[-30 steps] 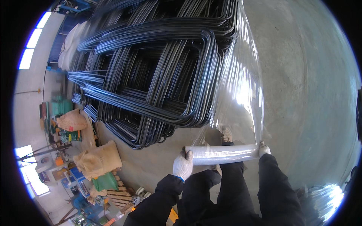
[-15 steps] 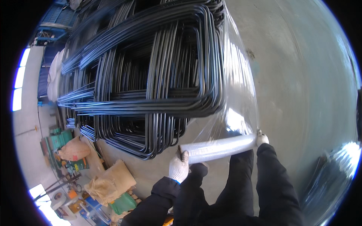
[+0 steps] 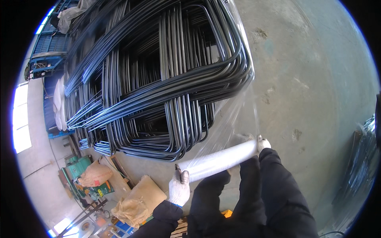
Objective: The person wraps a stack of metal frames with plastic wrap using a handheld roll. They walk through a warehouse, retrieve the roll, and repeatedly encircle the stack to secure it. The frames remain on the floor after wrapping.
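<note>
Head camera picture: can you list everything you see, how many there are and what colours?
bent metal bars: too many to count, black, piled top left to middle
film roll: one, white, lower middle
stretched film: one sheet, clear, between roll and bars
floor: one, grey, mostly right
wrapped bundle: one, dark, right edge
blue metal structure: one or more, upper left
windows: several, bright white, left
green machine: one, left
sack: one, tan, left
brown sheeting: count unclear, lower left
left hand: one, white glove, roll's left end
right hand: one, white glove, roll's right end
sleeves: two, black, bottom
</note>
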Demonstrator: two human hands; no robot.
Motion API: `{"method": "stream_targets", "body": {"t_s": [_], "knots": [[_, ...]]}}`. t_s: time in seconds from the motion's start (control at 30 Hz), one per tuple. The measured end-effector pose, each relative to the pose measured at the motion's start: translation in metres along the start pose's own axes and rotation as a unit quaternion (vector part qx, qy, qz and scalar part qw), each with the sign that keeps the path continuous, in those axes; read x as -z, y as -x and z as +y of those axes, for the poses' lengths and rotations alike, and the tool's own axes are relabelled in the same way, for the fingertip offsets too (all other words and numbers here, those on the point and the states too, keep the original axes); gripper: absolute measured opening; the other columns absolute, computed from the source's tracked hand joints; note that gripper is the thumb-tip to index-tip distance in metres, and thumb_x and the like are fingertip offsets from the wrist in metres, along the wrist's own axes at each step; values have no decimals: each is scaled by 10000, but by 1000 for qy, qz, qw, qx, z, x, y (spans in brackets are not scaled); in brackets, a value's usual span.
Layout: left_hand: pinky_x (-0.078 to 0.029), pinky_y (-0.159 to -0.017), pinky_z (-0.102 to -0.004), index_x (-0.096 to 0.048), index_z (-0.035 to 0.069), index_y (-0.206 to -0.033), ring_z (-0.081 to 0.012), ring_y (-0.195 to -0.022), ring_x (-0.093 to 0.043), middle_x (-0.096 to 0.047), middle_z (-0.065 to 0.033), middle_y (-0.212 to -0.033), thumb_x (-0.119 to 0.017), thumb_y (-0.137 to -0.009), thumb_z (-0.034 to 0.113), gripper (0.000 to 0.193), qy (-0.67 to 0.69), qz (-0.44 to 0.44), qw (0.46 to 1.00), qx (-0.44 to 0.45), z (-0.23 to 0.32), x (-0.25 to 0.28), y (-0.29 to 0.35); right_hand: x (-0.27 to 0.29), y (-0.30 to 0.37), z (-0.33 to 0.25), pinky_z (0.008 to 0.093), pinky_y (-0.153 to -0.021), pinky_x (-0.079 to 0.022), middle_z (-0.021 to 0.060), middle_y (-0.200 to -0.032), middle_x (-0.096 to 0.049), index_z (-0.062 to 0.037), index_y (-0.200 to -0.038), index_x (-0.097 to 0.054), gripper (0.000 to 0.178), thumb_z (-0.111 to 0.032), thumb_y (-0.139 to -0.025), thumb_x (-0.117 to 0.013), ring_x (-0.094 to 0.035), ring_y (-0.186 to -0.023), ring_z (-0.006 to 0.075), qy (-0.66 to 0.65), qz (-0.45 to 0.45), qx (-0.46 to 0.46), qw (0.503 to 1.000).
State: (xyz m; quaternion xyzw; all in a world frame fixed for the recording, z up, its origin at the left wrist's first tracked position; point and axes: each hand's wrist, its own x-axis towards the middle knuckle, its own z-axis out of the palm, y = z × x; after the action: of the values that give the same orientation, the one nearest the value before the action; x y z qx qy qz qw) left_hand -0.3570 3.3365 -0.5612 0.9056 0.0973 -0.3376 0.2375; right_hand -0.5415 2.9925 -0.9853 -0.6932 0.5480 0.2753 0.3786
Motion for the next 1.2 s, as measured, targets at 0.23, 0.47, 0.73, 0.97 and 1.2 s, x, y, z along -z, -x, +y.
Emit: {"method": "stream_targets", "body": {"t_s": [0.23, 0.47, 0.73, 0.97, 1.2], "knots": [[-598, -611, -519, -645, -59, -1301, -399, -630, -762, -747, -305, -866, -592, -1204, 406, 478, -29, 11, 997, -75, -5, 51, -8, -64, 36, -12, 531, -1189, -533, 356, -1350, -771, 72, -1355, -781, 934, -703, -1192, -285, -712, -1348, 507, -35, -1, 17, 999], [-588, -717, -628, -663, -23, -1233, -591, -857, -730, -748, -360, -937, -590, -1195, 367, 398, -120, 47, 942, -308, -77, 108, -59, -126, 101, -45, 547, -1198, -520, 376, -1357, -755, 84, -1356, -774, 923, -663, -1210, -251, -707, -1342, 521, -43, 37, -3, 998], [-588, -764, -643, -656, -46, -1289, -603, -919, -738, -759, -364, -971, -610, -1182, 377, 439, -165, 11, 950, -264, -114, 200, -37, -252, 181, -41, 543, -1226, -516, 365, -1359, -758, 88, -1300, -794, 915, -635, -1216, -240, -696, -1363, 506, -67, 36, -66, 995], [-589, -785, -647, -668, -41, -1322, -607, -936, -736, -759, -377, -1007, -600, -1185, 386, 453, -208, 6, 932, -297, -158, 245, -25, -312, 249, -51, 539, -1248, -488, 368, -1343, -763, 103, -1313, -790, 919, -641, -1210, -260, -675, -1389, 514, -156, 22, -93, 983], [-591, -771, -646, -669, -52, -1307, -591, -922, -745, -764, -357, -968, -607, -1182, 378, 452, -191, -18, 923, -334, -208, 296, -55, -358, 321, -78, 556, -1199, -514, 361, -1287, -781, 108, -1295, -781, 888, -610, -1225, -262, -705, -1330, 526, -142, 20, -52, 988]]}}
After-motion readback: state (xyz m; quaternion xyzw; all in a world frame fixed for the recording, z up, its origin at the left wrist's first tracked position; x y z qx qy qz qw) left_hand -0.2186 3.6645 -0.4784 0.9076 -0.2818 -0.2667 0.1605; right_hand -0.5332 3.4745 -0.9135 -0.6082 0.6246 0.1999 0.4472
